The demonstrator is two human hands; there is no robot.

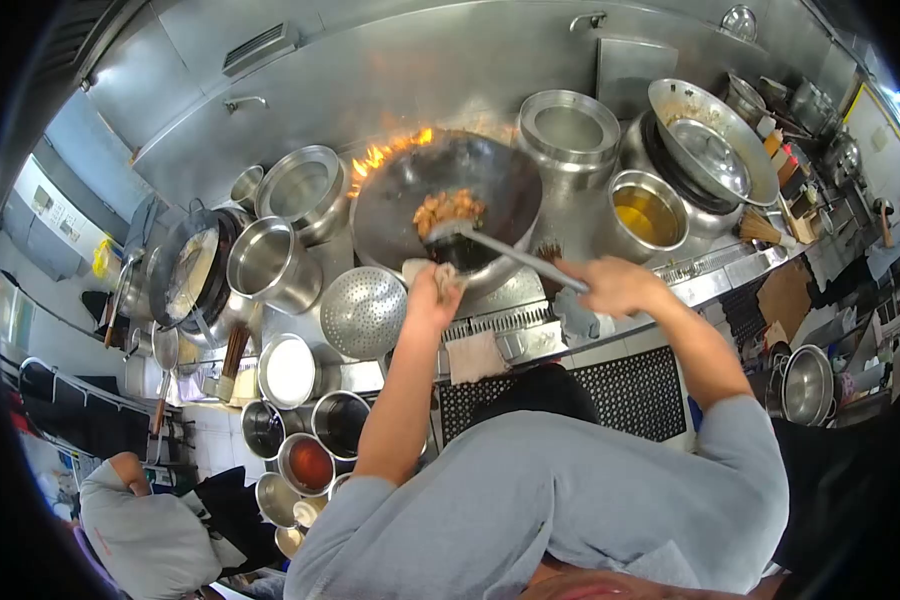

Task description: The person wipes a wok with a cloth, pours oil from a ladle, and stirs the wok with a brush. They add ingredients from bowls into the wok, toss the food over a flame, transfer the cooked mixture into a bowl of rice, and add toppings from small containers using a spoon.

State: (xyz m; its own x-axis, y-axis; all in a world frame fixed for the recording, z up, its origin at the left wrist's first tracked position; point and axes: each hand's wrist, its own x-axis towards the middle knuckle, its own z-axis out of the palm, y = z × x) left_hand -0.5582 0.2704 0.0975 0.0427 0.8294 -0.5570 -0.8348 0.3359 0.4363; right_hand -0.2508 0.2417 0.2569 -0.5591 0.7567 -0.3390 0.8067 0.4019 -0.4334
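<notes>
A large dark wok (500, 185) sits on the range, with flames rising at its far left rim. Browned chunks of food (450, 207) lie in the middle of it. My left hand (433, 300) is closed around a folded cloth (452, 284) at the wok's near rim; the wok's edge there is hidden by the cloth. In my right hand (618, 287) is the handle of a long metal ladle (515, 253). Its head rests low in the wok, against the food. A perforated strainer (364, 312) lies just left of my left hand.
Metal pots (275, 265) and another wok (202, 265) stand to the left. A pot of yellow liquid (650, 215) and a wide metal bowl (710, 135) are on the right. Containers of sauce (307, 464) stand lower left, near another person (145, 530).
</notes>
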